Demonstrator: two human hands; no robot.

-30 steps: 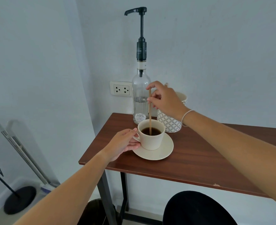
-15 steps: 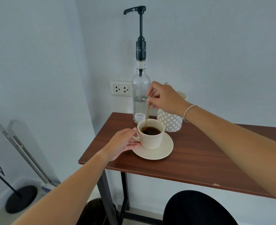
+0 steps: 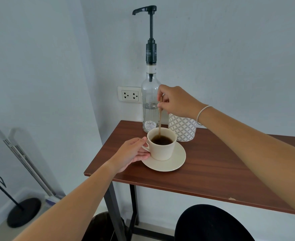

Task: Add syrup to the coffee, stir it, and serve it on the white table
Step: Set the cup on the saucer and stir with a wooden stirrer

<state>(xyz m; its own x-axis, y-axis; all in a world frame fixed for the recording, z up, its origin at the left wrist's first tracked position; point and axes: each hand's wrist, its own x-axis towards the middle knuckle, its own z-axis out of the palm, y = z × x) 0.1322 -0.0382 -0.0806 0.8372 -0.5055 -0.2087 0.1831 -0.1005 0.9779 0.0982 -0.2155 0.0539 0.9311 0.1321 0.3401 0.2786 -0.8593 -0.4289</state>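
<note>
Stirring step is under way. The right hand point(image 3: 178, 100) is pinching a thin wooden stir stick point(image 3: 160, 119) near its top, grip clamped on it; the stick is standing nearly upright with its lower end dipping into the coffee point(image 3: 162, 140). The left hand point(image 3: 132, 153) is steadying the cream cup point(image 3: 162, 145), thumb and fingers closed around its handle. The cup is sitting on its matching saucer point(image 3: 176, 162), on the dark wooden bench point(image 3: 221, 164), just in front of the syrup bottle point(image 3: 150, 105).

Progress, as judged from the layout: the pump head point(image 3: 144, 9) is standing fully raised and nobody is touching it, so the syrup dose is probably in already, though the frame cannot confirm this. Stirring is not finished. Still to do: taking the stick out, lifting cup and saucer, carrying them to the white table, which is not showing anywhere in view.

Writing: the dark pump collar point(image 3: 150, 53) is carrying pale capital lettering, too blurred to read with confidence. A small round white label point(image 3: 150, 125) low on the bottle is bearing fine print, illegible. The patterned container point(image 3: 182, 129) behind the cup is showing a grey lattice only, no text
</note>
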